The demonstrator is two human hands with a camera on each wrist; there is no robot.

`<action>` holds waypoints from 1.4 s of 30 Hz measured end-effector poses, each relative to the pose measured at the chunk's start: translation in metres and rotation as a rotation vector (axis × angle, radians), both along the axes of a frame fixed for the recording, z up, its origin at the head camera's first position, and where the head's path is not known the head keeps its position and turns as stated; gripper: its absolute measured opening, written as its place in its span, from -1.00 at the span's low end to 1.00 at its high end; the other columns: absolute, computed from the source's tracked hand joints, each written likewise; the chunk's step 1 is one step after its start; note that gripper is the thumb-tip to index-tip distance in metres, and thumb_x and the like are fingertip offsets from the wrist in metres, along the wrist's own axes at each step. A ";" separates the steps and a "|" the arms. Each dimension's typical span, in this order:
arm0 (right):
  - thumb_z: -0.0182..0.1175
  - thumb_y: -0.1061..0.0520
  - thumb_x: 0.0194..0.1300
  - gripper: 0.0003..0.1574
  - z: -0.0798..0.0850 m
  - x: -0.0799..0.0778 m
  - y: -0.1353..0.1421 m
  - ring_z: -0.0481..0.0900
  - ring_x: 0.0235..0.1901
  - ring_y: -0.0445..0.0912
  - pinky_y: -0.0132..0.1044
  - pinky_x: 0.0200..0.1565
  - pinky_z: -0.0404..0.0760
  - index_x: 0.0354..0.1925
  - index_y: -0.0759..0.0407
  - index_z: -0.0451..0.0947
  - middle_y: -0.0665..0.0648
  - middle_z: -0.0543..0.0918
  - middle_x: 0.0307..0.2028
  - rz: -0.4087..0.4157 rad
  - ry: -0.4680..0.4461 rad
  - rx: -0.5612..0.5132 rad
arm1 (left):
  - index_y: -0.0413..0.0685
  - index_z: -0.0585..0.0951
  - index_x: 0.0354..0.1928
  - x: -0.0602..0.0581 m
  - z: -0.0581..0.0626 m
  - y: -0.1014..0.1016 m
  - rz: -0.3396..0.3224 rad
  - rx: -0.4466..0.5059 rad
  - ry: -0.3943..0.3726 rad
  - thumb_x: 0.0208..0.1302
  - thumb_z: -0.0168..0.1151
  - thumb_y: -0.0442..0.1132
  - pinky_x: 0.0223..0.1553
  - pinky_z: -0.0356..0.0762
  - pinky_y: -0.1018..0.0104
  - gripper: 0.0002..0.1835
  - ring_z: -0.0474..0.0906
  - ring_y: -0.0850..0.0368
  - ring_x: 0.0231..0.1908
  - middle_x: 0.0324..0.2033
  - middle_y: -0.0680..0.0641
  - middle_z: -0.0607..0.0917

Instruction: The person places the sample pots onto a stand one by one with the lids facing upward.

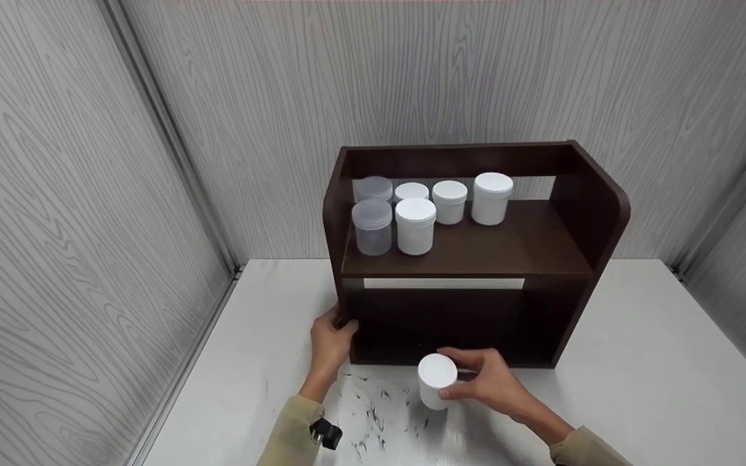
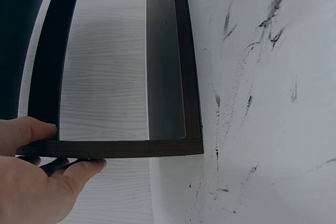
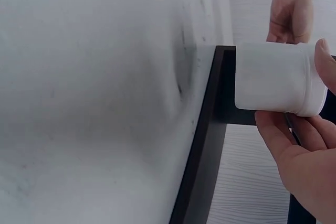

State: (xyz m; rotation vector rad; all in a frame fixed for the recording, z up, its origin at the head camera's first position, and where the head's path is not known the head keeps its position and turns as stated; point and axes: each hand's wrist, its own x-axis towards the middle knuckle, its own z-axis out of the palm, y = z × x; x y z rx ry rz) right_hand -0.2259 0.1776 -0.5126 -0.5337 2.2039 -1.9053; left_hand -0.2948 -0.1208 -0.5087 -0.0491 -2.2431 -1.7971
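Note:
My right hand (image 1: pixel 493 383) pinches a white lidded jar (image 1: pixel 436 382) between thumb and fingers, in front of the dark brown shelf's lower opening. In the right wrist view the jar (image 3: pixel 273 78) has its lid toward the palm. My left hand (image 1: pixel 330 343) grips the left side panel of the wooden shelf (image 1: pixel 470 276) near its bottom, thumb on the inner side. The left wrist view shows the fingers of that hand (image 2: pixel 42 182) around the panel's edge (image 2: pixel 142 148).
On the upper shelf stand white jars (image 1: pixel 416 226) and clear jars with greyish lids (image 1: pixel 373 226), grouped to the left. A taller white jar (image 1: pixel 492 199) stands right of them. Black scuff marks (image 1: pixel 373 414) streak the white table (image 1: pixel 269 310). Grey wood-patterned walls (image 1: pixel 451 71) surround it.

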 end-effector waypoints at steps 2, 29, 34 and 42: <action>0.65 0.28 0.04 -0.04 0.006 0.002 0.002 0.67 0.15 0.24 -0.16 0.09 0.70 0.35 0.52 0.48 0.43 0.61 0.25 -0.004 -0.008 -0.005 | -0.49 0.48 0.37 0.000 0.000 0.000 0.004 -0.002 0.001 0.38 0.24 -0.44 0.25 0.54 -0.10 -0.46 0.58 -0.27 0.24 0.20 -0.41 0.64; 0.66 0.28 0.02 -0.05 0.091 0.016 0.020 0.74 0.04 0.04 -0.24 -0.03 0.73 0.33 0.50 0.51 0.35 0.71 0.13 -0.070 0.007 0.015 | -0.44 0.47 0.40 0.001 0.003 -0.001 0.013 -0.013 -0.050 0.38 0.24 -0.38 0.28 0.51 -0.08 -0.43 0.55 -0.25 0.27 0.24 -0.38 0.63; 0.65 0.28 0.03 -0.07 0.108 0.014 0.022 0.74 0.05 0.04 -0.23 0.00 0.72 0.33 0.47 0.52 0.35 0.71 0.13 -0.077 0.026 0.019 | -0.42 0.48 0.40 0.001 0.003 -0.001 0.011 -0.011 -0.060 0.40 0.24 -0.37 0.28 0.52 -0.08 -0.45 0.56 -0.24 0.27 0.23 -0.37 0.64; 0.65 0.29 0.03 -0.08 0.136 0.007 0.025 0.74 0.04 0.01 -0.24 0.02 0.71 0.34 0.42 0.54 0.31 0.73 0.12 -0.113 0.051 0.024 | -0.44 0.48 0.39 0.001 0.002 -0.002 0.008 -0.011 -0.050 0.41 0.23 -0.38 0.27 0.52 -0.09 -0.45 0.57 -0.25 0.25 0.22 -0.38 0.64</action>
